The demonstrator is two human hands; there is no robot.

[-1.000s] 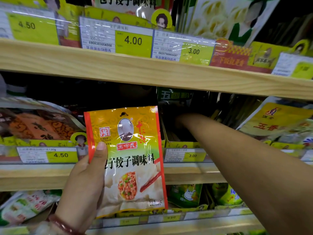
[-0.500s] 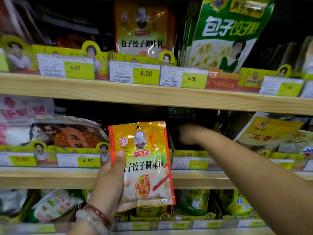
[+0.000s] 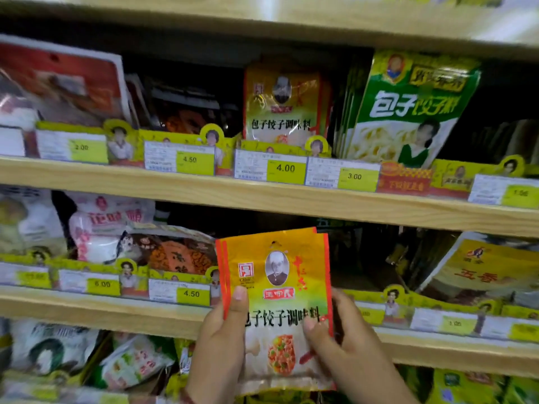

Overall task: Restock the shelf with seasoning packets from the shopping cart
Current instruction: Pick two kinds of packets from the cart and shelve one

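Both hands, left hand and right hand, pinch the yellow seasoning packet in front of the middle shelf; placing step, next probably lift to matching stack on upper shelf

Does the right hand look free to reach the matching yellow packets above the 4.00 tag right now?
Probably not yet. The right hand is gripping the held packet together with the left hand. The path up to the matching packets looks open once it lets go.
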